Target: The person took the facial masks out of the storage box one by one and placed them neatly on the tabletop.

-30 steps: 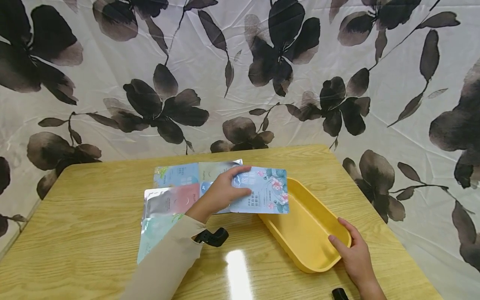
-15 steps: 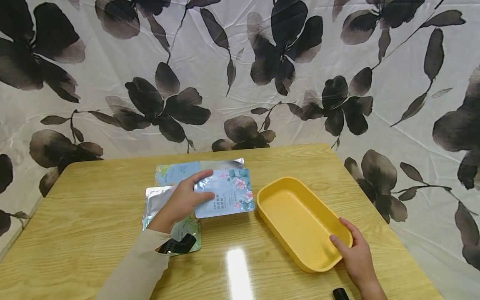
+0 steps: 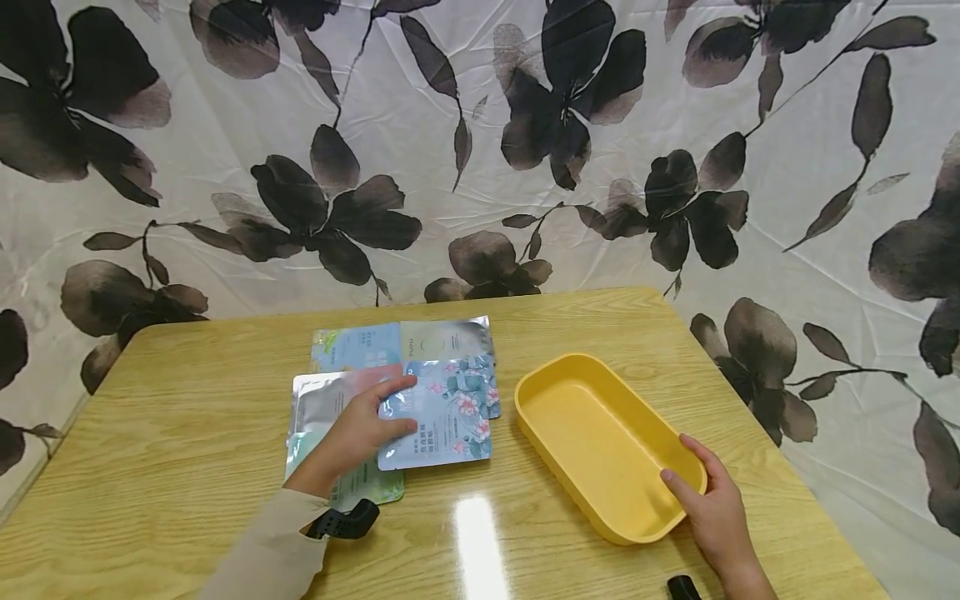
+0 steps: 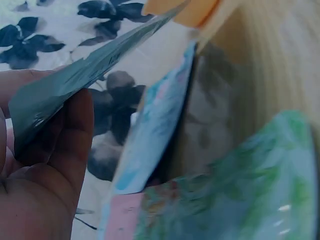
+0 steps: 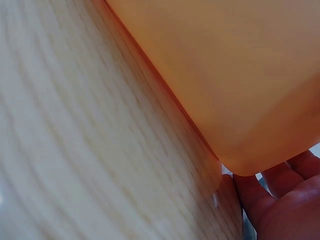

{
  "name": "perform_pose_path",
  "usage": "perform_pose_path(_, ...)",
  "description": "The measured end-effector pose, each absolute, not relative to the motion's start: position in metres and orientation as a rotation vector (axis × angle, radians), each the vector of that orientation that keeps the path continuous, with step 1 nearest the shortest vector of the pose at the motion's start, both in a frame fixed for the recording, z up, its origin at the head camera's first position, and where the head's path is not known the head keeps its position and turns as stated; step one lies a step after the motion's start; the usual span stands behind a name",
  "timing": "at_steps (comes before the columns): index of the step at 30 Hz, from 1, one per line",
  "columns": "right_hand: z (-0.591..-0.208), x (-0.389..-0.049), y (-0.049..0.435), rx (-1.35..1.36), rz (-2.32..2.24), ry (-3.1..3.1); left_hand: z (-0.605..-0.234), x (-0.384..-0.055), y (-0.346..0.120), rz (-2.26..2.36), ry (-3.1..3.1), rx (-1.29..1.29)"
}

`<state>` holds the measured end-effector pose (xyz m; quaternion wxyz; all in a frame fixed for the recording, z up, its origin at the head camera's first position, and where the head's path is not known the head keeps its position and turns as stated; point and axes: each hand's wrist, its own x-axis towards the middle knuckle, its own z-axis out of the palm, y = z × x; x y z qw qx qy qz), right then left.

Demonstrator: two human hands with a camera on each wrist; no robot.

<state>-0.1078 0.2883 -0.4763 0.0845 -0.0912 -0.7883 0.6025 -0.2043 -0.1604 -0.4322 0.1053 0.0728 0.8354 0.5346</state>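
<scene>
My left hand (image 3: 356, 437) pinches a pale blue sheet mask packet (image 3: 442, 417) with pink flowers, thumb on its printed face. In the left wrist view that packet (image 4: 65, 90) appears nearly edge-on, raised above the others with its silvery back showing. Under and around it lie several more packets: a light blue one (image 3: 360, 346), a silver and pale green one (image 3: 442, 337), a silver and pink one (image 3: 318, 396) and a green one (image 3: 371, 487). My right hand (image 3: 712, 512) grips the near right corner of a yellow tray (image 3: 600, 454), thumb over the rim. The tray holds nothing.
The wooden table (image 3: 187, 433) ends at a floral cloth (image 3: 420, 108) hanging behind it. A bright light reflection (image 3: 480, 542) shows on the wood near the front. The tray stands just right of the packets.
My left hand has carried the blue floral packet from over the tray's far left end leftward, then nearer, over the other packets. My right hand and the tray have hardly moved.
</scene>
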Motion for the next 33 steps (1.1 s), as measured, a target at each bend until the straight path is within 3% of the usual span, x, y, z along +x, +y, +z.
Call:
perform_pose_path(14, -0.475, -0.108, 0.289, -0.28, 1.787, -2.366, -0.454, -0.194, -0.133, 1.521, 2.503, 0.155)
perform_pose_path(33, -0.476, -0.108, 0.289, -0.253, 1.781, -2.357, -0.461, -0.194, -0.124, 1.092, 2.804, 0.402)
